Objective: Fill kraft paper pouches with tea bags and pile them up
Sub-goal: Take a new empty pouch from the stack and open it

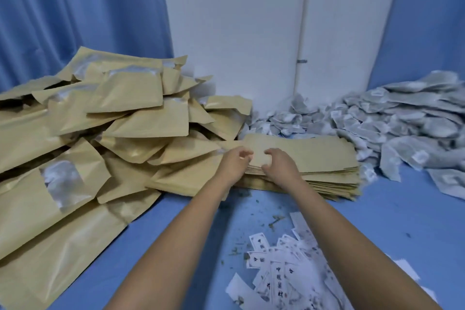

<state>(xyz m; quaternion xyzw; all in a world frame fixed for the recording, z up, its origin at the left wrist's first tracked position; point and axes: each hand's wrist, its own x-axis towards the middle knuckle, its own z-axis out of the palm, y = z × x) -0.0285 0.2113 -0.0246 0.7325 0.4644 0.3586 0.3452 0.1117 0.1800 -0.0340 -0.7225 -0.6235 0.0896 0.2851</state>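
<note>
A flat stack of empty kraft pouches (314, 156) lies in the middle of the blue surface. Both my hands are at its left end. My left hand (232, 162) has curled fingers at the edge of the top pouch, and my right hand (279, 165) curls over the same edge with its thumb under the top sheets. A big loose pile of filled kraft pouches (105, 118) with clear windows covers the left side. Grey-white tea bags (392, 118) lie heaped at the back right.
White printed paper labels (284, 267) are scattered at the front right, with bits of loose tea (251, 224) on the blue surface. A white wall panel (239, 33) and blue curtains (63, 7) close off the back.
</note>
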